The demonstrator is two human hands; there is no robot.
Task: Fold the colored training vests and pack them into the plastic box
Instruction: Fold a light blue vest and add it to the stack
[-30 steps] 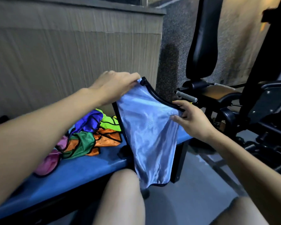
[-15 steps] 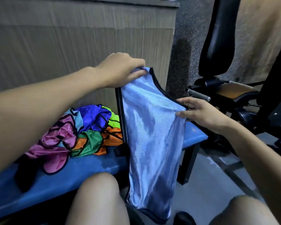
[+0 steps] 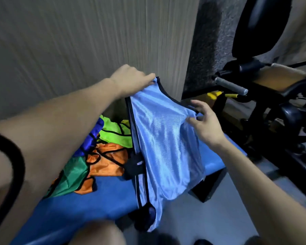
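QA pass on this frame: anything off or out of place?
Only the pile: unfolded vests heaped crumpled on the bench. No plastic box is in view. The blue vest hangs between the left hand and right hand, undamaged.

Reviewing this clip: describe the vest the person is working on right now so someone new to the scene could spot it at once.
Start at the long blue padded bench running along the ribbed grey wall. At its right end hangs a shiny light-blue vest with black trim, its top gripped by the left hand, the right hand pinching its other edge. Unlike the crumpled heap of green, orange and purple vests beside it, it is lifted and spread out.
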